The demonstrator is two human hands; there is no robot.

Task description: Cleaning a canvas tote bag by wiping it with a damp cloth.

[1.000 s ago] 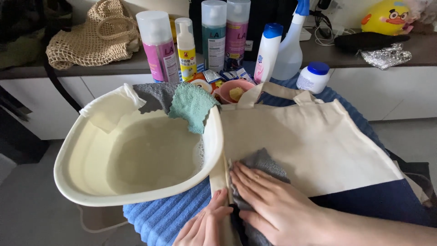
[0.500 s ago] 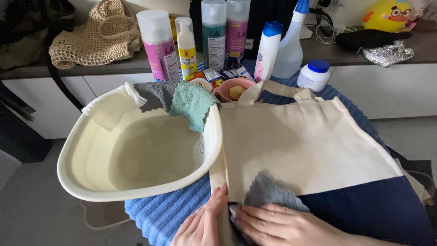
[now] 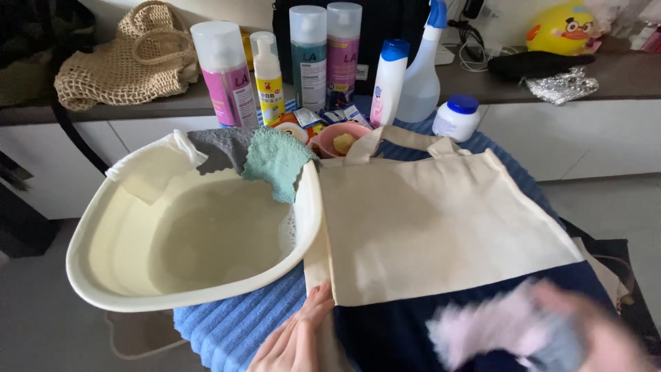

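Observation:
A cream tote bag (image 3: 427,220) with a navy lower panel (image 3: 392,334) lies flat on a blue ribbed towel (image 3: 234,324). My left hand (image 3: 296,337) rests flat on the bag's strap at its lower left corner, beside the cream basin (image 3: 89,275). My right hand (image 3: 606,331) is a blur at the bottom right, over the navy panel, with a grey cloth (image 3: 544,344) in it. The cloth is off the cream part of the bag.
The basin holds cloudy water, and a white cloth (image 3: 155,165), a grey cloth (image 3: 220,148) and a teal cloth (image 3: 275,162) hang over its far rim. Behind are a pink bowl (image 3: 341,134), several bottles (image 3: 227,76), a spray bottle (image 3: 420,76), a white jar (image 3: 456,117) and a net bag (image 3: 131,58).
My right hand has swept the grey cloth down and to the right, off the cream fabric to the bag's lower right. My left hand has stayed on the strap.

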